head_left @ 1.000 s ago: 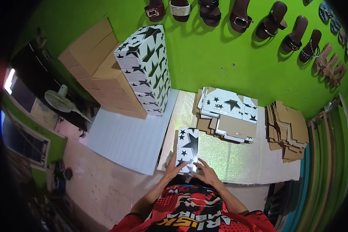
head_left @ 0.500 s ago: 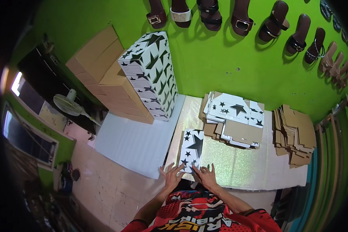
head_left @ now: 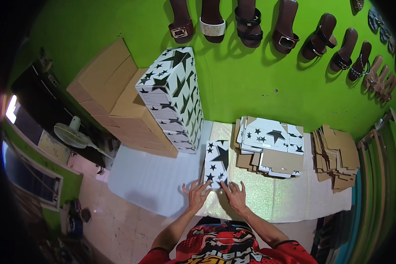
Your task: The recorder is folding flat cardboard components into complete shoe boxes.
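Note:
A white shoe box printed with black stars lies lengthwise on the pale table covering, in front of me. At its near left corner, my left hand touches the box with its fingertips, the fingers spread. My right hand is at the near right corner, index finger against the box and the other fingers apart. Neither hand wraps round it. To the right lies a stack of flat, unfolded star-printed box blanks.
A tall stack of star-printed boxes stands at the back left beside brown cartons on a white foam sheet. Folded brown cardboard lies far right. Sandals hang on the green wall. A fan stands left.
The shoe box has slid away from me across the table, both hands following it with fingers at its near end. My view has tilted up a little.

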Demonstrator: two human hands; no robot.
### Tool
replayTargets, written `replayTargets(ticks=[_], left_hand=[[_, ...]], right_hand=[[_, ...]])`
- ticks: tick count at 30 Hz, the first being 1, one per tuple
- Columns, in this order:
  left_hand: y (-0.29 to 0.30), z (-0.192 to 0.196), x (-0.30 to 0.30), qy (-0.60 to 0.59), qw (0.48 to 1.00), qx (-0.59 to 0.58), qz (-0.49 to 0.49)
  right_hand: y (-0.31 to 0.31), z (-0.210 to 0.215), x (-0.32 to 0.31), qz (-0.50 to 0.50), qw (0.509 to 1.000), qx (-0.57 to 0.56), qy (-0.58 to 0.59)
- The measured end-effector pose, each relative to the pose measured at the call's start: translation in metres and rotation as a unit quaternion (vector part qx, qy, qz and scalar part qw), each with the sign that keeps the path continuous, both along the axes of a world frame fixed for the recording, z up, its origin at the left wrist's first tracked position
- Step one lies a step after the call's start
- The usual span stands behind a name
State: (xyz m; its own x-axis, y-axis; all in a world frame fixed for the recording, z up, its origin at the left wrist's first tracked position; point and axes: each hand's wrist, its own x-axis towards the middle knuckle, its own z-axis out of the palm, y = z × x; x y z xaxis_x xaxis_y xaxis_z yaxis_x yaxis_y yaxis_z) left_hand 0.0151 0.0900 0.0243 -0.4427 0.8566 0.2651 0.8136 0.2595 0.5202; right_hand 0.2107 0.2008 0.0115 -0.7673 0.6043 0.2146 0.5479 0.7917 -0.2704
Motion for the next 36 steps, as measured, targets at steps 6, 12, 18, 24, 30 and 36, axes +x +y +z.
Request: replayTargets(ticks=[6, 12, 18, 24, 30, 36], left_hand=[[0.076, 0.004, -0.07, -0.034, 0.998, -0.053, 0.008], [0.091, -0.001, -0.083, 0.015, 0.997, -0.072, 0.009], [0.086, -0.011, -0.104, 0.001, 0.979, -0.152, -0.134], [0.094, -0.02, -0.121, -0.009, 0.969, -0.191, -0.155], [0.1, -0.016, -0.109, -0.052, 0.968, -0.192, -0.152], [0.111, -0.026, -0.073, -0.062, 0.967, -0.152, -0.196]], right_hand=[[0.062, 0.0, -0.083, -0.055, 0.998, 0.014, 0.019], [0.102, -0.017, -0.14, -0.08, 0.997, 0.012, 0.005], [0.11, -0.016, -0.172, -0.094, 0.995, -0.012, 0.008], [0.12, -0.014, -0.178, -0.097, 0.993, -0.063, 0.034], [0.116, -0.01, -0.167, -0.127, 0.987, -0.096, 0.015], [0.112, -0.009, -0.107, -0.163, 0.981, -0.016, 0.105]])
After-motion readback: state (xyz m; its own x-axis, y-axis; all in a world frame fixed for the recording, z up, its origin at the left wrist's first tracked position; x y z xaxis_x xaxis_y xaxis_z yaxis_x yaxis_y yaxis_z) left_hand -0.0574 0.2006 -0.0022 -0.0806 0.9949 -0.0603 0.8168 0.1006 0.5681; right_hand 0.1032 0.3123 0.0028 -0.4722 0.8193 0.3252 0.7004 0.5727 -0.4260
